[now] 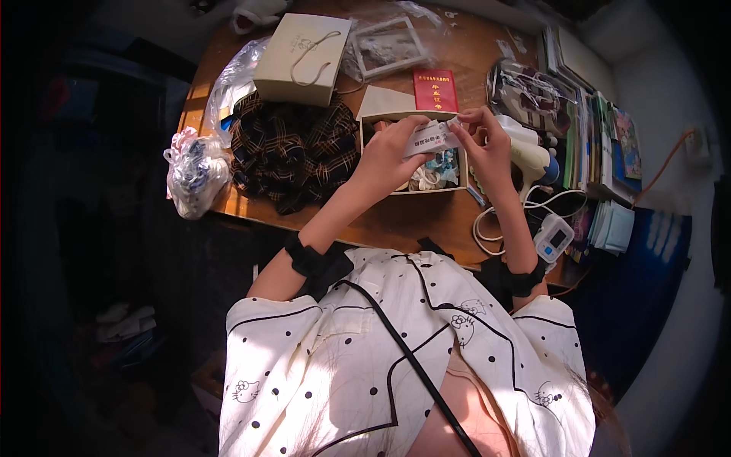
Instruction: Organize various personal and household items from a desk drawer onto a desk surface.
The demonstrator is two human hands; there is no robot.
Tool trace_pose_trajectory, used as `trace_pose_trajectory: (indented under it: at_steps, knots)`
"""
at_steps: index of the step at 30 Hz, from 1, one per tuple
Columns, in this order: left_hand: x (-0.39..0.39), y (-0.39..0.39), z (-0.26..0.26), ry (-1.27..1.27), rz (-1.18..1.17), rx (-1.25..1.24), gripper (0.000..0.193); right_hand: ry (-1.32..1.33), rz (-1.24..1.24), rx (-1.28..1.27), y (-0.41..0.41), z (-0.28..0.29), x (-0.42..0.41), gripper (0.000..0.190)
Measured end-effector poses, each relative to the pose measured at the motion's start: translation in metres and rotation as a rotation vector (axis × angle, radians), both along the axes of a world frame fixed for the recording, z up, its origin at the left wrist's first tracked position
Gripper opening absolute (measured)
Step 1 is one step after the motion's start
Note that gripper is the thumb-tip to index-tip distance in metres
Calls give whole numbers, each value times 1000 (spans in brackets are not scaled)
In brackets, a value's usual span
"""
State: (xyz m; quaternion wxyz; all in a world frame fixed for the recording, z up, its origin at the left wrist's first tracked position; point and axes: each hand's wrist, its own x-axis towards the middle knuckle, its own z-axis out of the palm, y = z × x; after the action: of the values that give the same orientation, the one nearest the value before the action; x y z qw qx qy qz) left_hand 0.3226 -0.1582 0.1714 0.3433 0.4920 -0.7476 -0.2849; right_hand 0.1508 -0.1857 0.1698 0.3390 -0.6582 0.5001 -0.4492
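Observation:
My left hand (390,151) grips a small white medicine carton (427,144) that bears printed writing. At the carton's right end, the thumb and fingers of my right hand (486,143) pinch a small white piece (454,124); whether it is the end flap or a tube inside is too small to tell. Both hands are above an open cream box (416,190) on the table, which partly shows behind them. Inside that box lie teal and white small items (442,168), some hidden by my hands.
On the wooden table (422,220), a dark plaid cloth (291,151), a cream gift bag (302,54) and a stuffed plastic bag (199,174) lie left. A red booklet (435,91) is behind the box. Rightward are a hair dryer (528,157), its white cord, a monitor device (554,237) and books (597,137).

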Motion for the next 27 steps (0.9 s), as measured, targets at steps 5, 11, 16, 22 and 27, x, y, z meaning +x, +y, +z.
trace_pose_trajectory:
  at_steps: [5,11,16,22,27]
  knots:
    - [-2,-8,2,93,-5,87,43,15,99,-34,3,-3,9,15]
    - [12,-27,2,217,-23,149,44,-105,103,6,-12,11,7,19]
    - [20,-35,-7,288,-33,280,44,-284,202,218,-21,1,28,36]
    - [28,-56,-16,478,55,410,44,-105,308,186,-34,8,55,27]
    - [32,-86,-21,195,42,216,43,-342,142,493,-67,-5,50,28]
